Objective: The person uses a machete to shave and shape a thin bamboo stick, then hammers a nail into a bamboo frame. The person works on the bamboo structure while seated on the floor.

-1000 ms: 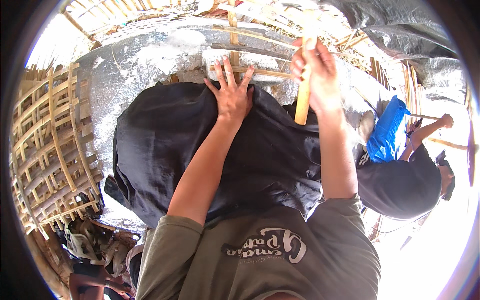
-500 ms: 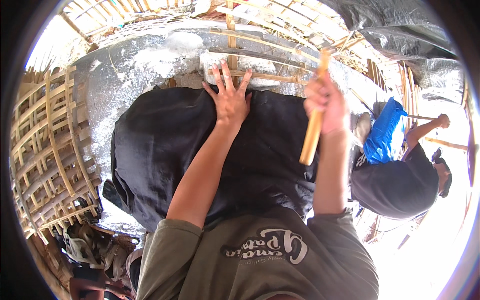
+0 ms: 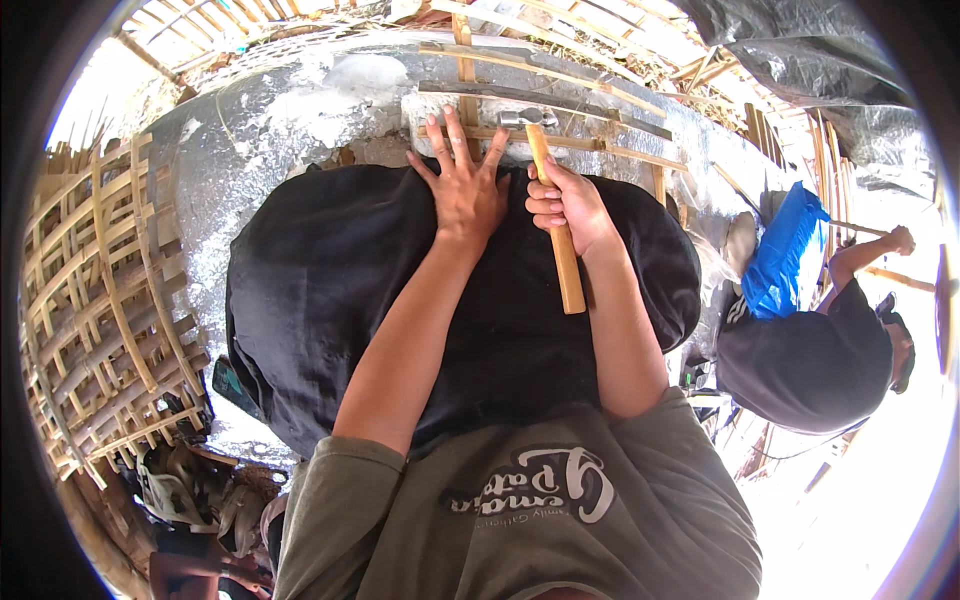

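In my right hand (image 3: 573, 205) is a hammer (image 3: 567, 268) with a pale wooden handle and a metal head. My fingers wrap the handle's middle, and the head is at a thin bamboo slat (image 3: 640, 156); whether they touch is unclear. My left hand (image 3: 467, 195) lies with fingers spread, its fingertips over the left part of the same slat. An upright bamboo strip (image 3: 464, 62) crosses this slat and others farther back. Black cloth (image 3: 330, 270) covers my lap below both hands.
A woven bamboo lattice (image 3: 100, 300) stands at the left. To the right, another person in a dark shirt (image 3: 805, 365) bends near a blue bag (image 3: 787, 250), one arm stretched out. Dark plastic sheeting (image 3: 820, 70) hangs at the upper right. A grey, white-stained surface (image 3: 230, 150) lies ahead.
My right hand has brought the hammer down and left, from raised at the right to the slats. My left hand stays almost where it was.
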### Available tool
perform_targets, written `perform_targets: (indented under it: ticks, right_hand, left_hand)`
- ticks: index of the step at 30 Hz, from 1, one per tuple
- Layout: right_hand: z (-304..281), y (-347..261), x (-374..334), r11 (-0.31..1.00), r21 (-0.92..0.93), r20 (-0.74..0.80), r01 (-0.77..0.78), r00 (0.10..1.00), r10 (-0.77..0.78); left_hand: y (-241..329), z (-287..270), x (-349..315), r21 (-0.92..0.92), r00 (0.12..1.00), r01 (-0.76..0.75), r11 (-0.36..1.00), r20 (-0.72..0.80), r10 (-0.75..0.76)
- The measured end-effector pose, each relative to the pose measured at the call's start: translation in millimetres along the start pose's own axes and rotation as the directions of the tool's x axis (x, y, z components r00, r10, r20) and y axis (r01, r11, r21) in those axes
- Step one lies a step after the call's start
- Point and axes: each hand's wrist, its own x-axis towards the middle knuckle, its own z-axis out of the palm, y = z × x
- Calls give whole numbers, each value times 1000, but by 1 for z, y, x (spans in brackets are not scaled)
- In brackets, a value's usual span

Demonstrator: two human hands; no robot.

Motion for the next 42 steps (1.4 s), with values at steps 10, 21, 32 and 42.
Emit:
perform_targets:
  ticks: [10,21,32,42]
  right_hand:
    - [-3,-3,3,999,-12,98,-39,994,40]
    - [-4,-4,1,996,-34,121,-83,989,86]
    - [13,14,-3,629,-683,-99,370,807,-582]
    - [18,33,12,261,-891,36,372,630,-776]
  left_hand:
    - [-2,5,1,-19,998,-21,1000,-59,20]
    - [-2,7,0,-21,997,-17,1000,-74,15]
    - [-1,5,1,-76,997,-17,997,-77,12]
    - [-1,4,1,-108,999,-5,994,-47,0]
